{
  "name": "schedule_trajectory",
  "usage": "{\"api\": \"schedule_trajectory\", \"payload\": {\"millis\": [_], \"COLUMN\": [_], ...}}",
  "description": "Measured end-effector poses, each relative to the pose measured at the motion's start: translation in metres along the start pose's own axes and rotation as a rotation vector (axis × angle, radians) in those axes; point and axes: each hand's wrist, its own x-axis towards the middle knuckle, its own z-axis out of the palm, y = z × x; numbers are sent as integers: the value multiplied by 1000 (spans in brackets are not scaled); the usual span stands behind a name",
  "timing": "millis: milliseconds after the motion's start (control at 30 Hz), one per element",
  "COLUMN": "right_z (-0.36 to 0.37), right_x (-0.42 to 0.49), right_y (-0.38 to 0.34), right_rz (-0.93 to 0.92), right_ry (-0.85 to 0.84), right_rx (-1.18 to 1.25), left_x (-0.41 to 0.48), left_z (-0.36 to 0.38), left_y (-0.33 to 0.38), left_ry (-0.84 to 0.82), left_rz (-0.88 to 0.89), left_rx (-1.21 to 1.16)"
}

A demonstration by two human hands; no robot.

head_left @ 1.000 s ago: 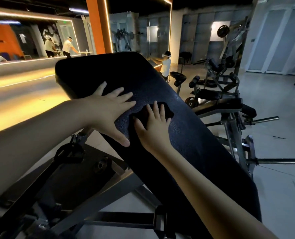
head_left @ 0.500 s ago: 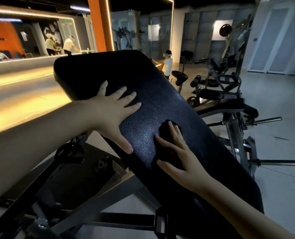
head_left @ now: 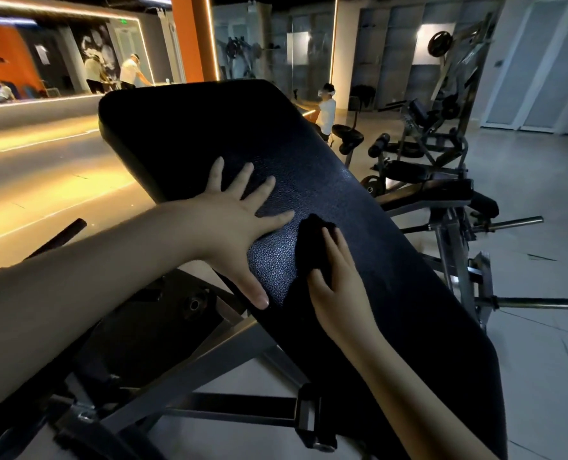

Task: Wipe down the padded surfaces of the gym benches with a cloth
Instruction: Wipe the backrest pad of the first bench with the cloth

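A black padded bench back [head_left: 358, 207] slopes from upper left down to lower right across the view. My left hand [head_left: 232, 214] lies flat on its left side with fingers spread and thumb pointing down over the edge. A dark cloth [head_left: 312, 244] sits on the pad just right of that hand. My right hand [head_left: 339, 280] presses the cloth against the pad with straight fingers; the hand covers the cloth's lower part.
The bench's steel frame [head_left: 189, 366] runs below the pad at lower left. Other gym machines and bars [head_left: 441, 167] stand to the right on a grey floor. People [head_left: 327, 107] stand in the background beyond the bench and at the far left.
My right hand slid the cloth down the pad from beside my left hand, then back up and left toward it. My left hand stayed planted on the pad.
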Motion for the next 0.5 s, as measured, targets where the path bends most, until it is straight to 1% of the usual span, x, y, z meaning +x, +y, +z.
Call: {"api": "schedule_trajectory", "payload": {"millis": [133, 233, 433, 500], "right_z": [-9, -18, -24, -30], "right_x": [-17, -33, -8, 13], "right_y": [3, 19, 28, 36], "right_rz": [-187, -323, -393, -379], "right_ry": [-131, -198, -220, -190], "right_rx": [-8, -105, -207, -214], "left_x": [4, 5, 7, 6], "left_z": [2, 5, 4, 3], "left_y": [13, 11, 12, 12], "left_ry": [-10, 9, 7, 6], "left_rz": [9, 9, 9, 12], "left_rx": [31, 45, 64, 64]}}
